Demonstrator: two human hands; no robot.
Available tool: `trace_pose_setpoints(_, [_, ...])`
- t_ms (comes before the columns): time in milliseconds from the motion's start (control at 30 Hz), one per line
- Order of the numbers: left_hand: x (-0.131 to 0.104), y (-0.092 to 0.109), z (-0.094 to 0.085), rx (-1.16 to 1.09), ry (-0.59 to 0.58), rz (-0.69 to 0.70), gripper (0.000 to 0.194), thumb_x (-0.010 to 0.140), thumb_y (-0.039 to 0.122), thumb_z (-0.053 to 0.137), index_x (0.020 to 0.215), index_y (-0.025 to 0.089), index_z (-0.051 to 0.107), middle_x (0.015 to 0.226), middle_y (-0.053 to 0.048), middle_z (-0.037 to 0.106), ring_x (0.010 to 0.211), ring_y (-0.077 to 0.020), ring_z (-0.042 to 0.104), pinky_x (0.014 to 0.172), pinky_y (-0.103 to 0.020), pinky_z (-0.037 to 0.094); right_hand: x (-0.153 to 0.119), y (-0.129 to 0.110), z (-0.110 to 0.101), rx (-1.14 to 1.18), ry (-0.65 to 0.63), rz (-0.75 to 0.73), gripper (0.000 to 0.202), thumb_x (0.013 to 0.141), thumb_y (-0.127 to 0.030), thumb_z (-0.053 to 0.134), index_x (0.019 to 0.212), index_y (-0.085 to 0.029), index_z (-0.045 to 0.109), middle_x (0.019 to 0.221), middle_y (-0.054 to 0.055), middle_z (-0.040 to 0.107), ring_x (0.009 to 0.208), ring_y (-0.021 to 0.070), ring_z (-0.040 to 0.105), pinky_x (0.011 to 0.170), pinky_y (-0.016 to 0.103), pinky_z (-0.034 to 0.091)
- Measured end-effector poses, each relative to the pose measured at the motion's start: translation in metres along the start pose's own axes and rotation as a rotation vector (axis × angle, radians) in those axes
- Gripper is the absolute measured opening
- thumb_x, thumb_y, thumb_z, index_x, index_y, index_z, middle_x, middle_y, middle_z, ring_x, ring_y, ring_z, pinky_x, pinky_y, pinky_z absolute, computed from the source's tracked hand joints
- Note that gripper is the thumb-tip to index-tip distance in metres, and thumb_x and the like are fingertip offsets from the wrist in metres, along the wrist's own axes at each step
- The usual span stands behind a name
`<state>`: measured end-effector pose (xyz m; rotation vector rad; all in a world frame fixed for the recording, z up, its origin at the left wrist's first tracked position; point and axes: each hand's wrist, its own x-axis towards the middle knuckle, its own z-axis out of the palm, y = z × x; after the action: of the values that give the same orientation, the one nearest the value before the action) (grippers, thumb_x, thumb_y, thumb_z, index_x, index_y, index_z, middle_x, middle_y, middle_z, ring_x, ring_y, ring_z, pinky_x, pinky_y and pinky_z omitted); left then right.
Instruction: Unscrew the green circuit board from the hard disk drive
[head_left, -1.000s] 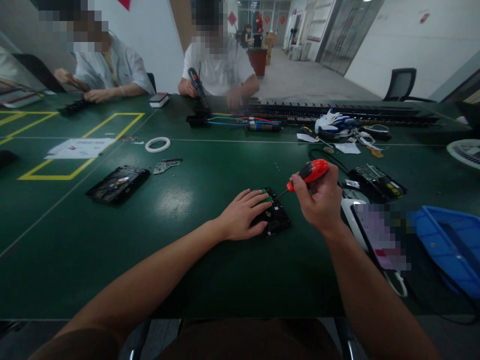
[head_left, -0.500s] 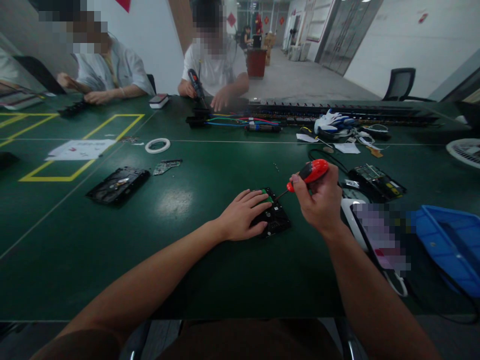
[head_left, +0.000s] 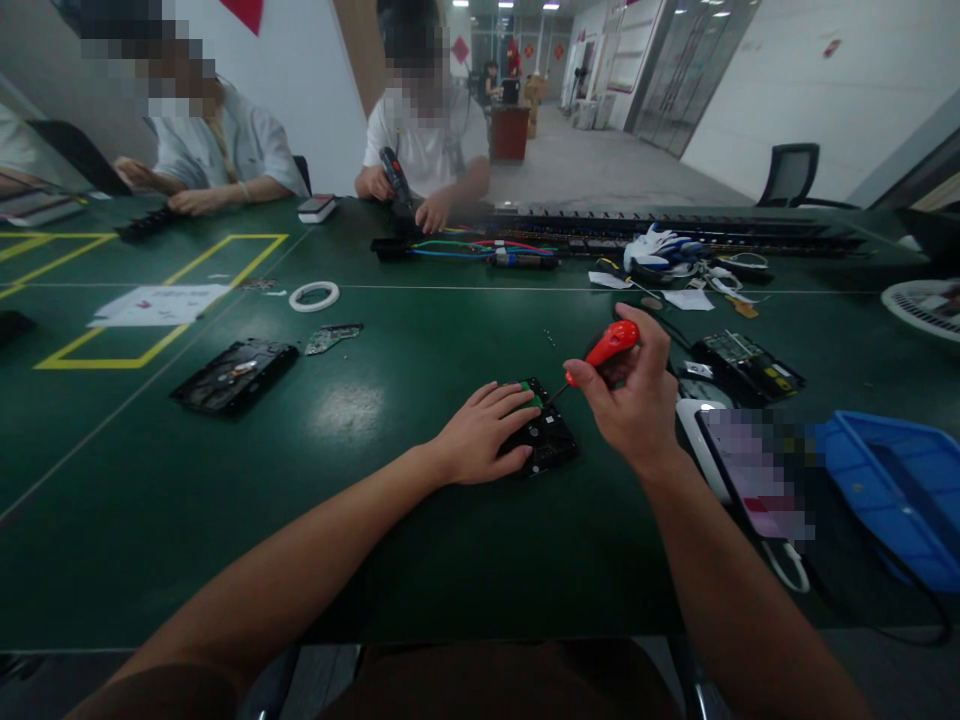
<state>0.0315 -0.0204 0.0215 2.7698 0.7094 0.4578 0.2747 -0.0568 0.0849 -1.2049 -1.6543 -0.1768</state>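
Observation:
A flat black hard drive [head_left: 553, 441] with a strip of green circuit board lies on the table, partly covered by my left hand [head_left: 487, 437]. The fingers of that hand are spread flat over its left part, and the thumb rests along its near side. In my right hand [head_left: 634, 400] is a screwdriver [head_left: 611, 343] with a red and black handle, gripped from above and slanted. Its thin shaft points down-left to the drive's upper edge, close to my left fingertips. Whether the tip sits in a screw is too small to tell. Tiny screws [head_left: 550, 338] lie just beyond the drive.
Left are another black drive casing [head_left: 236, 375], a circuit board [head_left: 334, 338] and a white tape roll [head_left: 314, 296]. Right are a phone [head_left: 757, 475], a blue bin [head_left: 892, 490] and a black unit [head_left: 750, 366]. Gloves [head_left: 660, 248] lie farther back. Two co-workers sit opposite, one holding a power screwdriver [head_left: 395, 175].
My right hand has shifted slightly left, and the screwdriver handle has turned a little in its grip. The left hand stays on the drive. The whole view has moved slightly.

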Motion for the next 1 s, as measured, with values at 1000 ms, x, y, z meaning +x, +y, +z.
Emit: trace_pose_setpoints(1000, [-0.005,-0.003,0.005,-0.002,0.033,0.002,0.064,0.105,0.051,0.058,0.161,0.023,0.051,0.173,-0.014,0.044,0.165,-0.0353,0.032,0.136,-0.064,0.020,0.011,-0.008,-0.006,0.036,-0.006,-0.158,0.068,0.099,-0.024,0.067,0.162,-0.034,0.045,0.143,0.012,0.063,0.118,0.0316,0.069,0.092,0.053,0.066])
